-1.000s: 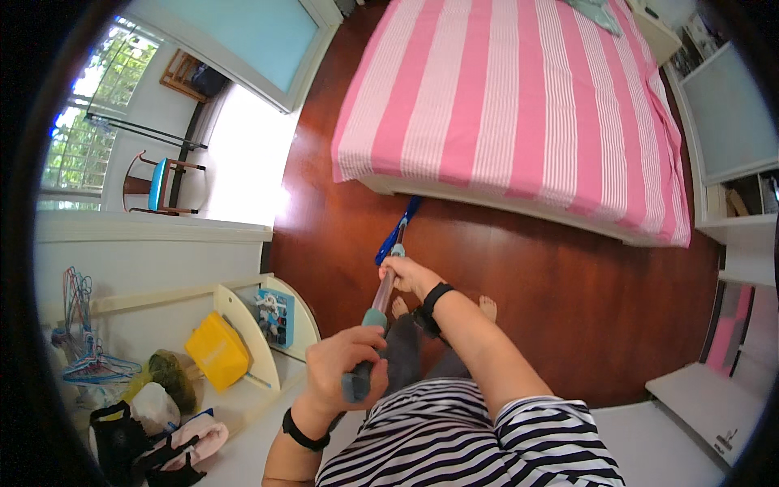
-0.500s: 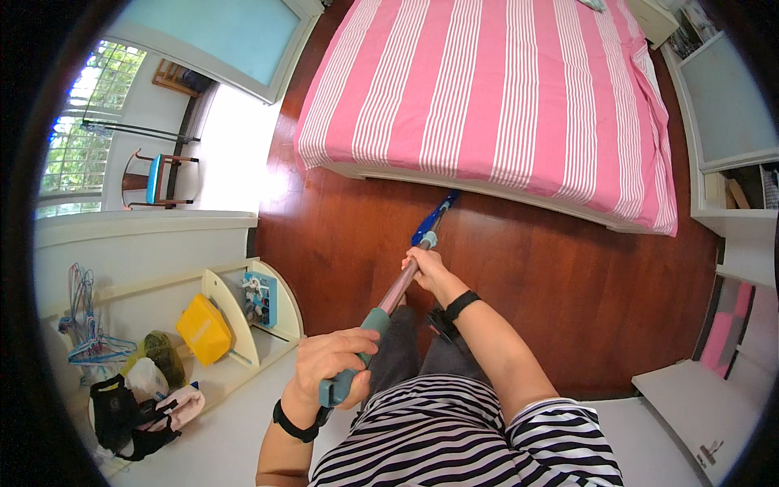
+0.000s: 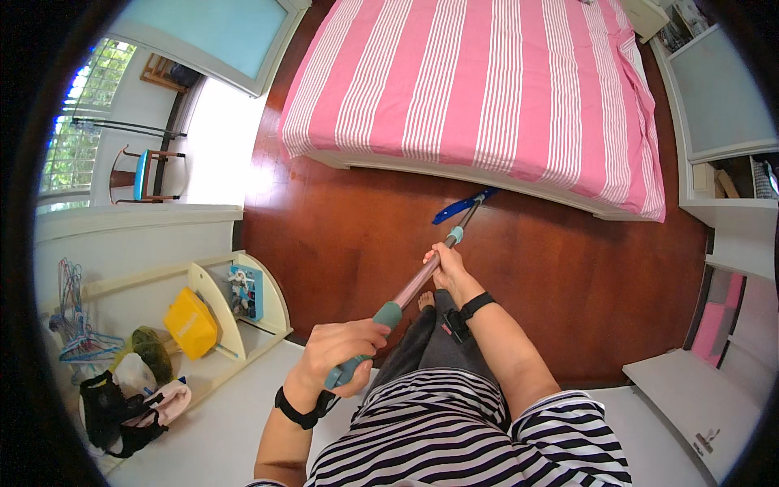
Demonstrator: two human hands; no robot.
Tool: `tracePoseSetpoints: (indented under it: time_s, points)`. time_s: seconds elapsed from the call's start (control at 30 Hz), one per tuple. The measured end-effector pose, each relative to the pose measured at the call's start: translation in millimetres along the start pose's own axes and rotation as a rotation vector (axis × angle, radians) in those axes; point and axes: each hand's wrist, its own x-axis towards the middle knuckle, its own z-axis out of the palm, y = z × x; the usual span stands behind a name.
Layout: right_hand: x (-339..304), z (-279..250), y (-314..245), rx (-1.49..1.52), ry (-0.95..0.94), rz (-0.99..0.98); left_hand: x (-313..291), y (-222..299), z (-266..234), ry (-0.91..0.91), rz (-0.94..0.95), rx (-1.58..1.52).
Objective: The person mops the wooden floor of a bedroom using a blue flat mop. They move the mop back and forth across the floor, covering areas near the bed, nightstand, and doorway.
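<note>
A mop with a long pinkish-brown pole point(image 3: 415, 284) slants across my front, from my body toward the bed. My left hand point(image 3: 341, 357) is wrapped round the grey-green grip at its near end. Farther along the pole, my right hand point(image 3: 448, 266) is closed just below a pale teal collar. The flat blue mop head point(image 3: 456, 211) lies on the reddish-brown wooden floor point(image 3: 357, 219), its far end close to the bed's lower edge. Dark bands circle both my wrists.
A bed point(image 3: 454, 89) with a pink and white striped cover stands ahead. On the left, a cream shelf unit point(image 3: 280, 312) holds a yellow container point(image 3: 192, 323), hangers point(image 3: 77, 333) and bags. A chair point(image 3: 144, 174) stands beyond the doorway. White cabinets point(image 3: 722, 97) line the right.
The mop head has swung to the right along the bed's foot and lies more crosswise. Both hands keep their hold, and my right hand has shifted rightward. The view has shifted slightly.
</note>
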Motion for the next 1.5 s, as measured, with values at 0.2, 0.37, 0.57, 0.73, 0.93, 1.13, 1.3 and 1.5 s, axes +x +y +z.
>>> tracePoseSetpoints:
  time_s: [0.2, 0.37, 0.57, 0.73, 0.93, 1.13, 1.3, 1.5]
  points:
    - [-9, -30, 31, 0.148, 0.014, 0.048, -21, -5, -12, -0.002, -0.073, -0.165]
    - [-12, -51, 46, 0.146, 0.091, 0.155, -53, -9, -9, 0.078, -0.202, -0.431]
    - [-32, -25, 64, -0.017, 0.108, 0.136, -101, 8, -14, 0.272, -0.076, -0.43]
    - [-36, 13, 89, -0.11, 0.023, 0.156, -118, 35, -15, 0.328, -0.002, -0.219]
    - [-21, 19, 88, -0.195, -0.126, 0.316, -97, 57, 19, 0.34, -0.027, 0.035]
    - [-23, -31, 30, -0.185, -0.161, 0.336, -42, 72, 79, 0.306, 0.024, 0.078]
    - [-43, -95, -50, -0.171, -0.113, 0.248, 24, 101, 148, 0.304, 0.003, 0.038]
    - [-49, -160, -139, -0.234, 0.02, 0.084, 75, 107, 222, 0.313, -0.011, -0.059]
